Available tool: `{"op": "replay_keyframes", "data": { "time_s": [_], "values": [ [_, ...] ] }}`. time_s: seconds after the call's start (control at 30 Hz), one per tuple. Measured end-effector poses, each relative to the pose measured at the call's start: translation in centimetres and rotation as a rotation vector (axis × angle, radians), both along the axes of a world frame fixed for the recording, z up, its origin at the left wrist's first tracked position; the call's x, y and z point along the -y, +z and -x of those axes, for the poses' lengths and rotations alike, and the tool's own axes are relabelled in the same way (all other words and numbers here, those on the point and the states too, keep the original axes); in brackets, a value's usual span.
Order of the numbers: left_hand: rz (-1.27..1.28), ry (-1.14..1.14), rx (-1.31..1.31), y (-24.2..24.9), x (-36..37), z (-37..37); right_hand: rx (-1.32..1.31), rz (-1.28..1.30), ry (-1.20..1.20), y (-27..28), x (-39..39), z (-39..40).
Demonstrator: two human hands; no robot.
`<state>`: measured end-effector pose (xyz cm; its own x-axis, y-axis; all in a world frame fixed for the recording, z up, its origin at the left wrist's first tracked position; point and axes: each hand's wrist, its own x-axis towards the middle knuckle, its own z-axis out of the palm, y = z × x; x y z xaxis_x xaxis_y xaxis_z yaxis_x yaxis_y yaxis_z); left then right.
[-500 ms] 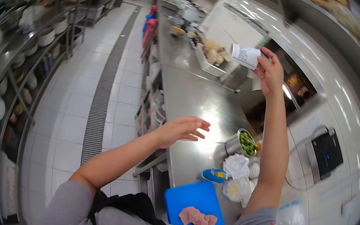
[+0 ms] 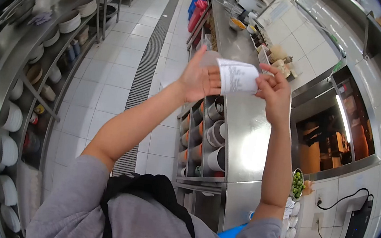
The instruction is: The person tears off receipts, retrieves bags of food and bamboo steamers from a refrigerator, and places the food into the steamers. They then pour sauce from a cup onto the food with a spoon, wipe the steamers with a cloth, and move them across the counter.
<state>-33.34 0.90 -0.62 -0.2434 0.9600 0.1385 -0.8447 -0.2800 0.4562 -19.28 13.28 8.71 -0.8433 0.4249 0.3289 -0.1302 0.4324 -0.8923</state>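
Observation:
A curled white paper slip (image 2: pixel 237 78) with printed lines hangs in front of me, above the steel counter's edge. My right hand (image 2: pixel 274 92) pinches its right end between thumb and fingers. My left hand (image 2: pixel 200 76) is at the slip's left edge, thumb raised and fingers spread, with its fingertips partly behind the paper. Whether those fingertips touch it is not clear.
The steel counter (image 2: pixel 244 144) runs along the right, with shelves of containers below. Green produce fills a bowl (image 2: pixel 297 183) near a pass-through window (image 2: pixel 334 132). Stacked white dishes (image 2: pixel 7 151) line the left rack. A floor drain (image 2: pixel 144 75) runs down the aisle.
My left hand has risen to the slip. The slip, in my right hand, now sits more in front of me. The view has shifted, and the blue board is mostly hidden.

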Motion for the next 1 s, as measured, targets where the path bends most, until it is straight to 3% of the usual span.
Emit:
{"op": "replay_keyframes", "data": {
  "time_s": [0.2,0.4,0.47,0.77,0.97,1.0],
  "values": [
    [-0.068,0.032,-0.051,0.1,-6.6,8.6,0.071,-0.016,0.000,-4.9,-4.2,2.6],
    [-0.090,0.061,-0.209,1.0,-15.5,15.4,0.043,0.239,-0.055,-8.7,-11.4,8.6],
    [-0.010,0.108,-0.230,1.4,-17.7,17.2,0.009,0.378,-0.071,-9.5,-13.5,10.6],
    [0.152,0.255,-0.437,2.6,-25.5,26.7,-0.056,0.566,-0.080,-11.7,-21.9,20.7],
    [0.202,0.229,-0.510,1.7,-31.5,34.3,-0.099,0.457,-0.229,-13.1,-26.0,27.5],
    [0.121,0.191,-0.501,1.4,-32.5,35.9,-0.042,0.416,-0.286,-13.4,-26.6,28.6]
  ]
}}
